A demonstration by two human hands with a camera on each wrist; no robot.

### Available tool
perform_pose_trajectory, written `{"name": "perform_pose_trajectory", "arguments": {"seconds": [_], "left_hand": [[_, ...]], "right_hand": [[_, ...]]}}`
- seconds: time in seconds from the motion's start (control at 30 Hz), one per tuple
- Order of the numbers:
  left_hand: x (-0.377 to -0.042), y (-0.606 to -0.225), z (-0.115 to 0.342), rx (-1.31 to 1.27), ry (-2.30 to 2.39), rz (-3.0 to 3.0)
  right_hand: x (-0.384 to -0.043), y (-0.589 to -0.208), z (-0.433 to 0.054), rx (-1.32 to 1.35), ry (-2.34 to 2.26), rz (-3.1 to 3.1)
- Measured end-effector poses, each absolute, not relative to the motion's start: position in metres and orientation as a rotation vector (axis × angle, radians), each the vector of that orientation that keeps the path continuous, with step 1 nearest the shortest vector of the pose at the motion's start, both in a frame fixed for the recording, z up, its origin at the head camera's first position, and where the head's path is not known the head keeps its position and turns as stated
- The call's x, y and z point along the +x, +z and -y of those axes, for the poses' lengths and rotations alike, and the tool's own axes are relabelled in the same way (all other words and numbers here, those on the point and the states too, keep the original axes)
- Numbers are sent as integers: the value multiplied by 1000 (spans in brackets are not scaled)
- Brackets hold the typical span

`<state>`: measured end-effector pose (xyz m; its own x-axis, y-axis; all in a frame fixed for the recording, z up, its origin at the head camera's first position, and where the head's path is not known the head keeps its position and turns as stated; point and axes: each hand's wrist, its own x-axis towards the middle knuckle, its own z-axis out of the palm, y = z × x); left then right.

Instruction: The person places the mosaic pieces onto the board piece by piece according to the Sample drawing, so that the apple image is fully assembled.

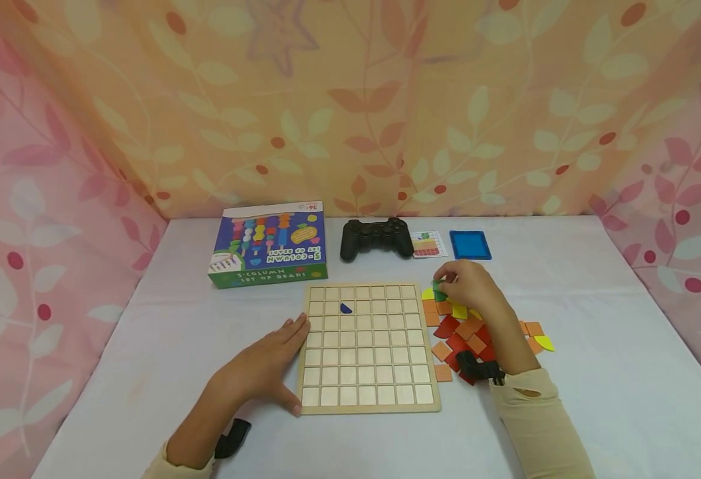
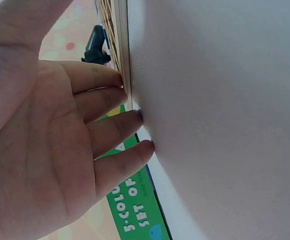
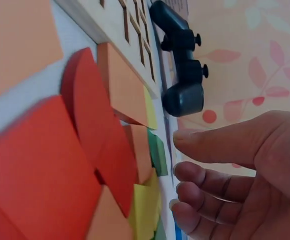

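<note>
A wooden grid board (image 1: pixel 365 410) lies on the table, with a small dark blue piece (image 1: pixel 346 309) in one of its upper cells. My left hand (image 1: pixel 263 359) rests along the board's left edge, fingers extended and thumb near the lower corner. In the left wrist view, the fingertips (image 2: pixel 116 80) meet the board's side. My right hand (image 1: pixel 469 285) reaches over the far end of a tile pile, fingertips right by a green tile (image 1: pixel 438 291). The right wrist view shows its thumb and fingers bent and apart, nothing between them, beside the green tile (image 3: pixel 157 154).
Red tiles (image 1: pixel 457 342), orange tiles (image 1: pixel 431 318) and yellow tiles (image 1: pixel 459 312) lie loosely overlapped right of the board. Behind stand a bead-set box (image 1: pixel 269 243), a black game controller (image 1: pixel 377 238), a printed card (image 1: pixel 428 245) and a blue square tray (image 1: pixel 470 245). Patterned curtains surround the table.
</note>
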<state>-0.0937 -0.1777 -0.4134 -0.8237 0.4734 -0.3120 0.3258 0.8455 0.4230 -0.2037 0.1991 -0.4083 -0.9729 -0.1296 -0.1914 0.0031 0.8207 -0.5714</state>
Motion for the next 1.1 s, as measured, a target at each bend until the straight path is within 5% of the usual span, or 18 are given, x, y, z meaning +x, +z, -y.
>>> {"name": "perform_pose_trajectory", "arguments": {"seconds": [1.1], "left_hand": [[-94,-414,179,599,464,-2609]], "right_hand": [[-205,-416,-207,-17,-796,-2864]]}}
